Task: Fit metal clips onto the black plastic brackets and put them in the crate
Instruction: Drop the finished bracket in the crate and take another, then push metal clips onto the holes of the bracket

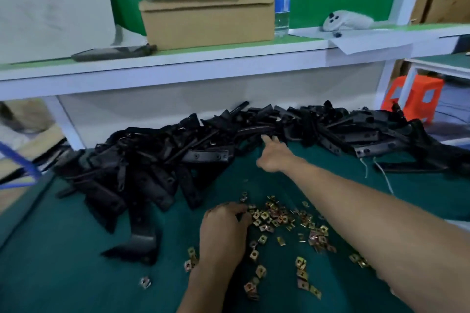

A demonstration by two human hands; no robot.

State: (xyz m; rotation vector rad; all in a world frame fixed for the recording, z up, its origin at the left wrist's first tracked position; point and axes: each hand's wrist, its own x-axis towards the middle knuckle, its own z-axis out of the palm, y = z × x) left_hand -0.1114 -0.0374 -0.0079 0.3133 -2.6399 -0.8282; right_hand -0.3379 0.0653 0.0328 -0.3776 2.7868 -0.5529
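- Green felt surface (76,274) kept stock within reach
- Left hand (223,223) curled over small brass-coloured metal clips (274,218), grip unclear
- Right hand (273,157), open-fingered, touched heaped black plastic brackets (157,160), likely choosing one

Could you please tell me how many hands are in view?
2: the left hand is nearer, on the metal clips; the right hand reaches farther, to the black brackets.
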